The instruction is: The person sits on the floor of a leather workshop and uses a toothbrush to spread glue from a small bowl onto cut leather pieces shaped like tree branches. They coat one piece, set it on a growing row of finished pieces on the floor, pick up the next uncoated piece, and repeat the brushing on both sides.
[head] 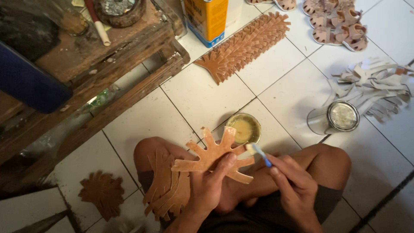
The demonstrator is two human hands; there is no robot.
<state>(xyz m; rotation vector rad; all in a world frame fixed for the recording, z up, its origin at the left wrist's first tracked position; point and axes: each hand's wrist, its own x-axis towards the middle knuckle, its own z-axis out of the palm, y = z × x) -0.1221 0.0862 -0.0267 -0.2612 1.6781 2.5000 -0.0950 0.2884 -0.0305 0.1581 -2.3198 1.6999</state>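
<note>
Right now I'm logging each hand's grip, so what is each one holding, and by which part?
Left hand pinches the tan branched leather piece near its middle, thumb on top. Right hand holds a blue-handled brush by the handle's lower end.

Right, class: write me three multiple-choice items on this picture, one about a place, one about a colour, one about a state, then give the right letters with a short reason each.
1. Where does the small tin of glue stand?
A. on the wooden bench
B. on the tiled floor in front of the knees
C. on the person's lap

2. What colour is the brush handle in the right hand?
A. blue
B. red
C. green

3. How is the tan leather cut-out held?
A. lying flat on the floor
B. hanging from a hook
C. held up in the left hand

Answers: 1 B, the tin rests on a white tile beyond the cut-out. 2 A, the handle shows blue above the fingers. 3 C, the left thumb presses on it, clear of the floor.
</note>
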